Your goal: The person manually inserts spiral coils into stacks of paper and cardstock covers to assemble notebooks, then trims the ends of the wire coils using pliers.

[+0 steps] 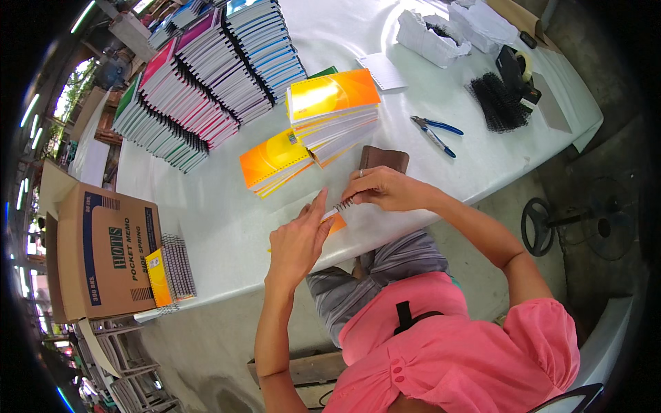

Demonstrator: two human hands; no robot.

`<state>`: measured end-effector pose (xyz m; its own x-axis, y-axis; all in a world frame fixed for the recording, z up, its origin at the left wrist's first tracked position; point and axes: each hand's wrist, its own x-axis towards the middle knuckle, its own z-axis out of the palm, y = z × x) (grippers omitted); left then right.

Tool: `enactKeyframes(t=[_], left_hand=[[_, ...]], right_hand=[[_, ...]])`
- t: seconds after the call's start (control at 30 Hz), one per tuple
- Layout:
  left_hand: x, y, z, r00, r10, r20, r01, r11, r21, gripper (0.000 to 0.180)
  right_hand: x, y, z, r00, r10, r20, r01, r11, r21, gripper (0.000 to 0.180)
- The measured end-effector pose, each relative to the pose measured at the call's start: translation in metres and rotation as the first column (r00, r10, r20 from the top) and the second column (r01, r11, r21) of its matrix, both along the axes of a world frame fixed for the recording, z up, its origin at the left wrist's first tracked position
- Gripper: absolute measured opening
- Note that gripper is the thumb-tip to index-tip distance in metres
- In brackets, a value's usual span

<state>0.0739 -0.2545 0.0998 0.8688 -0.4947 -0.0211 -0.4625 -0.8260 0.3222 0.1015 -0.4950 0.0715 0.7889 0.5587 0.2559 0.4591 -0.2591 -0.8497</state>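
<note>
A small orange memo pad (pixel 337 224) lies near the table's front edge, mostly hidden under my left hand (pixel 297 237). That hand holds the pad down, index finger stretched out and thumb along the pad. My right hand (pixel 387 188) pinches the end of a dark spiral binding coil (pixel 343 204), which meets the pad's upper edge. How far the coil runs through the holes cannot be made out. Just beyond the right hand is a brown block-like piece (pixel 384 159). Stacks of orange and yellow memo pads (pixel 334 96) stand farther back.
Tall stacks of spiral notebooks (pixel 200 82) fill the back left. At the left edge are a cardboard box (pixel 107 248) and bound yellow pads (pixel 171 270). Blue-handled pliers (pixel 438 132) and a pile of black coils (pixel 497 103) lie to the right, near white wrapped bundles (pixel 432 38).
</note>
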Motion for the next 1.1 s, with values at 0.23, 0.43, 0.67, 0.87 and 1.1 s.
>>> enactKeyframes(t=[0.23, 0.43, 0.67, 0.87, 1.1], left_hand=[[0.000, 0.001, 0.002, 1.000, -0.026, -0.013, 0.026, 1.000, 0.007, 0.052], [0.002, 0.004, -0.003, 0.998, -0.050, 0.030, 0.050, 0.999, 0.000, 0.054], [0.003, 0.004, -0.005, 0.997, -0.058, 0.042, 0.058, 0.998, 0.007, 0.054], [-0.003, -0.001, -0.003, 0.994, -0.043, 0.101, 0.046, 0.998, -0.035, 0.053], [-0.004, -0.007, 0.011, 0.994, -0.108, -0.007, 0.108, 0.994, 0.009, 0.049]], right_hand=[[0.007, -0.003, 0.012, 0.965, 0.140, 0.222, -0.133, 0.990, -0.045, 0.020], [0.013, -0.008, 0.016, 0.956, 0.287, -0.058, -0.290, 0.955, -0.064, 0.016], [-0.002, 0.004, 0.025, 0.967, 0.165, -0.195, -0.214, 0.941, -0.262, 0.016], [-0.020, 0.015, 0.023, 0.959, 0.079, 0.272, 0.053, 0.894, -0.446, 0.021], [-0.033, 0.023, 0.025, 0.951, 0.093, 0.296, 0.053, 0.892, -0.450, 0.023]])
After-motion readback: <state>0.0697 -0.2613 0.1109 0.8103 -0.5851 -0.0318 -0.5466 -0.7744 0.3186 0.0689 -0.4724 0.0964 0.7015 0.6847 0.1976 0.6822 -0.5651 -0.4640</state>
